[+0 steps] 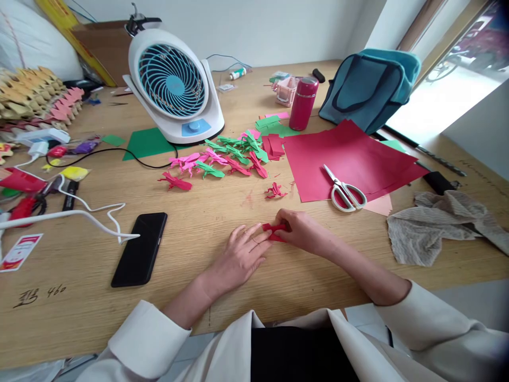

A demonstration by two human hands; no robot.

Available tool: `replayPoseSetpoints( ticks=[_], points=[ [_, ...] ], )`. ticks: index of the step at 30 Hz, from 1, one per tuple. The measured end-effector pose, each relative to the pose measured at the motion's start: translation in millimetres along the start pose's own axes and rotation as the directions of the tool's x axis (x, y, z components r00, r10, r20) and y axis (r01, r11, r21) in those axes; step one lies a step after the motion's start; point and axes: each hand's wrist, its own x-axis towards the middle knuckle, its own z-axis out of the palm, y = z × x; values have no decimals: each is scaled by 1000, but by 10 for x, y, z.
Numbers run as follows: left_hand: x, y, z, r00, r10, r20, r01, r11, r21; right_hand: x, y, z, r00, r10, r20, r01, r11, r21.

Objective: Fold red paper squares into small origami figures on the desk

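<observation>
Just in front of me a small folded piece of red paper [275, 232] lies on the table. My left hand [245, 255] rests flat with its fingers stretched out, the fingertips on the paper's left part. Thumb and fingers of my right hand [296, 229] pinch the paper's right end and partly hide it. Beyond the hands sits a small red folded paper figure [275, 191]. Farther back lies a heap of folded green, pink and red paper figures [234, 151]. White-handled scissors [344, 191] rest on large red paper sheets [345, 156] at the right.
A white fan [175, 87] stands at the back. Near it are a red bottle [304, 103] and a blue bag [369, 87]. A black phone [140, 249] with a white cable across it lies left; a grey cloth [429, 228] lies right.
</observation>
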Motion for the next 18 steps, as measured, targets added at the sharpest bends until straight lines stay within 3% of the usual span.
replayPoseSetpoints(
  ticks=[3, 6, 7, 9, 12, 14, 18],
  points=[
    [105, -13, -24, 970, -163, -181, 129, 974, -187, 27, 45, 19, 999, 43, -7, -39, 957, 289],
    [277, -45, -2, 848, -441, -295, 300, 857, -418, 54, 54, 29, 993, 111, 44, -115, 788, 605],
    [341, -58, 14, 809, -518, -280, 331, 793, -511, 59, 46, 33, 989, 128, 73, -143, 711, 688],
    [462, -78, 49, 781, -605, -156, 351, 632, -691, 60, 24, 46, 983, 147, 111, -177, 584, 792],
    [592, -87, 81, 761, -649, -13, 352, 429, -832, 46, 0, 78, 983, 143, 112, -169, 499, 850],
    [631, -82, 83, 745, -667, 10, 350, 377, -857, 33, -8, 98, 986, 123, 114, -160, 477, 864],
    [634, -76, 66, 749, -661, 38, 365, 365, -857, 9, -24, 98, 992, 35, 120, -123, 467, 876]
  ],
)
